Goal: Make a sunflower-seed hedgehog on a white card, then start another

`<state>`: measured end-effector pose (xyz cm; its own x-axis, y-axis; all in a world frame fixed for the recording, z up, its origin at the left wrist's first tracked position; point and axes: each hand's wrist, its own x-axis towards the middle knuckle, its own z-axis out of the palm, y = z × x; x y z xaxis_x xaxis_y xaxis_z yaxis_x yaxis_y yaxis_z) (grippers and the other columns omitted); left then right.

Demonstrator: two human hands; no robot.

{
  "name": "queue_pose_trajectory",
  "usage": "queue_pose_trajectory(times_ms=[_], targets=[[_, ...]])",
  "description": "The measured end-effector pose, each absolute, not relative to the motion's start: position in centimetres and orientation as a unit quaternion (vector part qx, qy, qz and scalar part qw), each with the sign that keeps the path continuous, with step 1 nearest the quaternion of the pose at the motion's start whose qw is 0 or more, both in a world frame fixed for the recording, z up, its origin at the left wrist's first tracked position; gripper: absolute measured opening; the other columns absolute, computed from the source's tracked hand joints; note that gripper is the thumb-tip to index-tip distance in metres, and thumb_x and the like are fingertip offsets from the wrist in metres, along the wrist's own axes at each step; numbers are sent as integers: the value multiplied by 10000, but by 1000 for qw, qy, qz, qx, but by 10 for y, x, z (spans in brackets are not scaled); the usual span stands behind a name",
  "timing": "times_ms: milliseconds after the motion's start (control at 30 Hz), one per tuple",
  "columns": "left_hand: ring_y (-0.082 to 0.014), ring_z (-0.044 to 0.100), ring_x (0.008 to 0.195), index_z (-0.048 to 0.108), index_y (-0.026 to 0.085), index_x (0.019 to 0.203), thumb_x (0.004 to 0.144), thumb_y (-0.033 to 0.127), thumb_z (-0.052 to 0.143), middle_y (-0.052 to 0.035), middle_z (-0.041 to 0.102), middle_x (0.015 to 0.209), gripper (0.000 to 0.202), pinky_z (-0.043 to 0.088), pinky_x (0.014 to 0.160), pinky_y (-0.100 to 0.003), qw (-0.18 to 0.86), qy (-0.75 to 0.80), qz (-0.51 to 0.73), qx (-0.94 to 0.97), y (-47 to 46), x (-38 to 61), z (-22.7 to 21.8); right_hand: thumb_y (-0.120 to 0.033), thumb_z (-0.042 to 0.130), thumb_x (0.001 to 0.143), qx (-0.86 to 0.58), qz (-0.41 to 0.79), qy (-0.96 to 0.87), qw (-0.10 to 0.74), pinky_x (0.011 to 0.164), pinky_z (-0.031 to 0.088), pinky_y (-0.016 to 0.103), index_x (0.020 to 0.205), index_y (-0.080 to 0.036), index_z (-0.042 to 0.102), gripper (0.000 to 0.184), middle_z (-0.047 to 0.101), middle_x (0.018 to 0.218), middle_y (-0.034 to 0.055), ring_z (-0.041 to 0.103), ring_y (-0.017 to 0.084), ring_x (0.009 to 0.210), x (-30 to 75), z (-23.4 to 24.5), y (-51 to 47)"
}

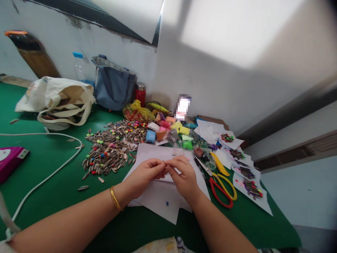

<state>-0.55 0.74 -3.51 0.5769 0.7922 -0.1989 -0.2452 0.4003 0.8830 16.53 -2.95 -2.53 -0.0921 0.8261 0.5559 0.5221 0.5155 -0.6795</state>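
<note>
The fingers of the left hand (146, 174) and right hand (184, 177) are closed, meeting tip to tip — whether they grip something small, I cannot tell. Below is white paper (158, 198), a blue bit (167, 203) at its near part. Seeds (107, 153) lie left, scissors (211, 180) right, coloured packets (161, 135) far. Both forearms slant inward.

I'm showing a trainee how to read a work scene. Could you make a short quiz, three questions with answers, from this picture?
1. Which arm wears the gold bangle?
2. True or false: the scissors lie to the right of the seed pile.
3. Fill in the blank: the left hand and the right hand are held close together above sheets of white ____.

Key:
1. The left.
2. True.
3. Paper.
</note>
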Motion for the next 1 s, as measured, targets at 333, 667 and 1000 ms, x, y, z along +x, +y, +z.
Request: queue_pose_trajectory(times_ms=[333, 667, 1000], targets=[[-113, 492, 702, 670, 146, 809, 796, 452, 745, 5, 568, 726, 315, 371, 680, -246, 791, 307, 323, 420, 8, -6, -35, -220, 614, 935, -458, 162, -725, 488, 784, 477, 351, 921, -221, 716, 103, 645, 842, 33, 593, 185, 839, 166, -24, -29], [-116, 535, 738, 694, 152, 848, 804, 456, 745, -15, 620, 788, 311, 405, 725, -249, 818, 310, 327, 359, 8, -6, -36, -247, 665, 907, -469, 106, -735, 478, 813, 487, 382, 1064, -254, 712, 164, 655, 936, 51, 593, 206, 895, 167, -27, -30], [-100, 482, 675, 676, 144, 774, 748, 439, 793, 8, 577, 725, 319, 381, 669, -237, 805, 308, 337, 380, 7, -4, -34, -278, 676, 905, -476, 75, -748, 457, 793, 457, 394, 981, -262, 738, 99, 646, 867, 35, 590, 201, 843, 165, -29, -30]])
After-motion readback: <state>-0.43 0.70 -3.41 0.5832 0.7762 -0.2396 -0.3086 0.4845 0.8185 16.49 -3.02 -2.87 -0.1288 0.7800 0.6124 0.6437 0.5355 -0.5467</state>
